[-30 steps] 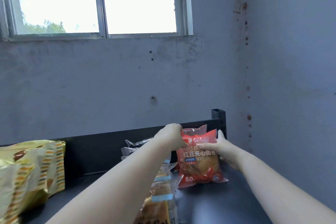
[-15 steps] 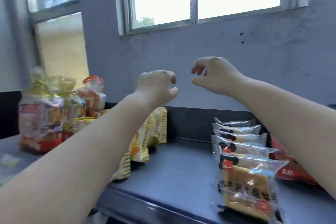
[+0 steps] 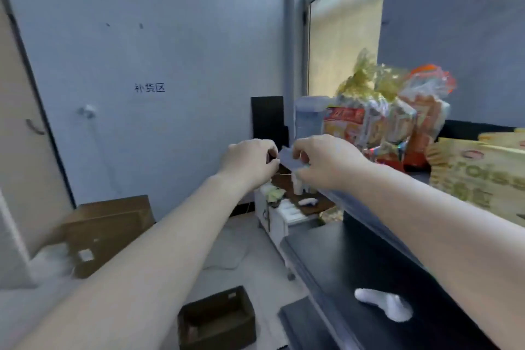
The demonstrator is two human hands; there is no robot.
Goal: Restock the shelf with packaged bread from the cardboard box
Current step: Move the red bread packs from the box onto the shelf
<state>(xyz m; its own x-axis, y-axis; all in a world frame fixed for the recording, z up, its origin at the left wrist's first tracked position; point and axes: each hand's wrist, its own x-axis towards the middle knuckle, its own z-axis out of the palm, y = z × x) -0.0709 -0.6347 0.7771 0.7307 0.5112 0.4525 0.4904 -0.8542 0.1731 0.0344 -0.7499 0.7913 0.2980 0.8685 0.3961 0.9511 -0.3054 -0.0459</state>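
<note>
Hands are now empty and raised together in mid-air: the left hand [image 3: 251,160] and right hand [image 3: 321,160] both show loosely curled fingers holding no package, where a second ago they set a red bread packet on the black metal shelf [image 3: 369,273]. View has swung left, away from that packet, toward the open brown cardboard box [image 3: 217,318] on the floor below. Bagged loaves [image 3: 377,119] and yellow packets [image 3: 480,176] stand on the shelf. Likely next: reaching down for more bread.
</note>
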